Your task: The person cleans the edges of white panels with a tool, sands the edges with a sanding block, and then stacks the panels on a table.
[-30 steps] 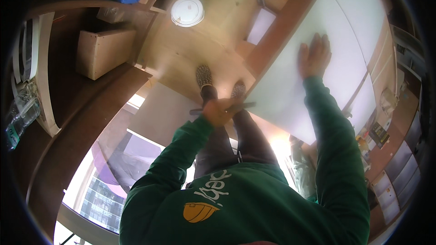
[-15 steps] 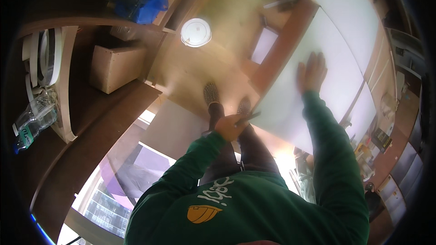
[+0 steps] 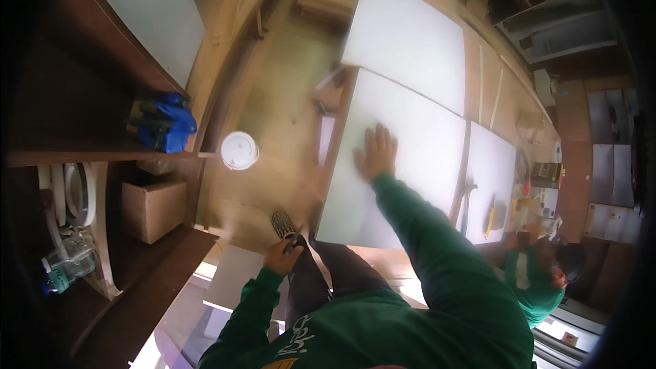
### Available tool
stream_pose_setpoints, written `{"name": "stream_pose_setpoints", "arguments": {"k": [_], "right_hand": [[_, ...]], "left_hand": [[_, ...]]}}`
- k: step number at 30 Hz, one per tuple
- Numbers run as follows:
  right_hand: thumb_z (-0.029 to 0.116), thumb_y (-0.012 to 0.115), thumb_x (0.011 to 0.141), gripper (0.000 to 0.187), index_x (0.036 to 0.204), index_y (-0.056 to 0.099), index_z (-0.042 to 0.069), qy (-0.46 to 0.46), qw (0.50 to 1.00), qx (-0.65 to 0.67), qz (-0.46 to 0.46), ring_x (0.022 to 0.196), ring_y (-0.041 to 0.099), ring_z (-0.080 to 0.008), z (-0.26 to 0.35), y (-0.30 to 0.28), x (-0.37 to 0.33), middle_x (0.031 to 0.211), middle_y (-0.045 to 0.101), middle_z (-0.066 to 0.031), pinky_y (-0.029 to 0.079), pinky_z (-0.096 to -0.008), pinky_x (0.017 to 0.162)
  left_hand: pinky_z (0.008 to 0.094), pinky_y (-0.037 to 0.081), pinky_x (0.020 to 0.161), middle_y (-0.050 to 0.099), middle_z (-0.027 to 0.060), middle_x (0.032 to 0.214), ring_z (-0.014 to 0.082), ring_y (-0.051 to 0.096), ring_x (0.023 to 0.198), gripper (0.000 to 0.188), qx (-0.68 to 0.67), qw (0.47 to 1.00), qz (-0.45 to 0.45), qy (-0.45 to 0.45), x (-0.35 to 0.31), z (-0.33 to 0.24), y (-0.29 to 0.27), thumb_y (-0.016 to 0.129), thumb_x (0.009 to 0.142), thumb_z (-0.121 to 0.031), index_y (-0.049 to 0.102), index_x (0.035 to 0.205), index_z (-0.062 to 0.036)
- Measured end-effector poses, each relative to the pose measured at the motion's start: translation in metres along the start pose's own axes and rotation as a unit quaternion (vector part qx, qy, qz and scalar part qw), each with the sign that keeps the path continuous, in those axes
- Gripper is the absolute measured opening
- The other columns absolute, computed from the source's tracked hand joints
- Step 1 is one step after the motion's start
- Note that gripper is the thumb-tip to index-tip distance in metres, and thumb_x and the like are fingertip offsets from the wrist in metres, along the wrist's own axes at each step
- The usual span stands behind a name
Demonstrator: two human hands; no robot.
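Swung rightward since the earlier frame, the head view shows me a co-worker (image 3: 534, 292) at near right; the right hand (image 3: 377, 154) lies spread flat, gripping nothing, on the middle white panel (image 3: 424, 164), right of the white bucket (image 3: 240, 150); nearer left, the left hand (image 3: 281, 258) curls round a dark slim object (image 3: 294, 241)

Room above the white panel (image 3: 420, 157) — tools (image 3: 490, 220) obstruct farther right.

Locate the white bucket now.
In the head view, the white bucket stands on the floor left of centre, between the blue bag and the white board under the right hand.
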State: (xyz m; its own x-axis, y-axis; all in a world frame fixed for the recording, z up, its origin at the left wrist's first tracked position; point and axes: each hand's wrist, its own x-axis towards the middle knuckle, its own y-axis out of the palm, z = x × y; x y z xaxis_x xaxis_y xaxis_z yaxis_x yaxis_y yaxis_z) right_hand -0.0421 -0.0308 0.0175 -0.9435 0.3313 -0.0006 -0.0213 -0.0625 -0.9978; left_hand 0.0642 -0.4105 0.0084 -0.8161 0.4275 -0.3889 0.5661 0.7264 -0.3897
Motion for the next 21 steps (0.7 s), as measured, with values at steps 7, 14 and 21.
{"name": "stream_pose_setpoints", "arguments": {"k": [7,14,21], "right_hand": [[0.055,0.049,0.097,0.070,0.149,0.044,0.009,0.017,0.996,0.089,0.024,0.149,0.020,-0.0406,-0.021,-0.009,-0.001,0.161,0.028,-0.0202,0.015,-0.0614,0.119],[0.050,0.050,0.100,0.052,0.080,0.068,0.005,0.011,0.907,0.306,0.290,0.081,0.066,-0.0349,-0.015,-0.121,-0.053,0.082,0.070,-0.0162,0.051,-0.0468,0.085],[0.018,0.062,0.092,0.053,0.143,0.050,0.017,0.060,0.871,0.343,0.347,0.094,0.066,-0.0380,-0.039,-0.129,-0.173,0.106,0.068,-0.0220,0.051,-0.0475,0.089]], "left_hand": [[0.0365,0.054,0.064,0.068,0.0118,0.072,0.0229,0.068,0.065,0.027,-0.007,0.985,-0.086,-0.148,-0.044,0.002,-0.045,0.071,0.090,-0.030,0.071,0.095,-0.0035],[0.0340,0.053,0.061,0.067,0.0088,0.066,0.0188,0.067,0.061,0.025,0.020,0.978,-0.182,-0.104,-0.030,-0.060,-0.105,0.067,0.092,-0.027,0.072,0.094,-0.0023],[0.0347,0.052,0.060,0.068,0.0095,0.071,0.0172,0.065,0.061,0.028,-0.028,0.983,-0.182,0.007,0.051,-0.130,-0.130,0.067,0.094,-0.028,0.071,0.094,-0.0006]]}}
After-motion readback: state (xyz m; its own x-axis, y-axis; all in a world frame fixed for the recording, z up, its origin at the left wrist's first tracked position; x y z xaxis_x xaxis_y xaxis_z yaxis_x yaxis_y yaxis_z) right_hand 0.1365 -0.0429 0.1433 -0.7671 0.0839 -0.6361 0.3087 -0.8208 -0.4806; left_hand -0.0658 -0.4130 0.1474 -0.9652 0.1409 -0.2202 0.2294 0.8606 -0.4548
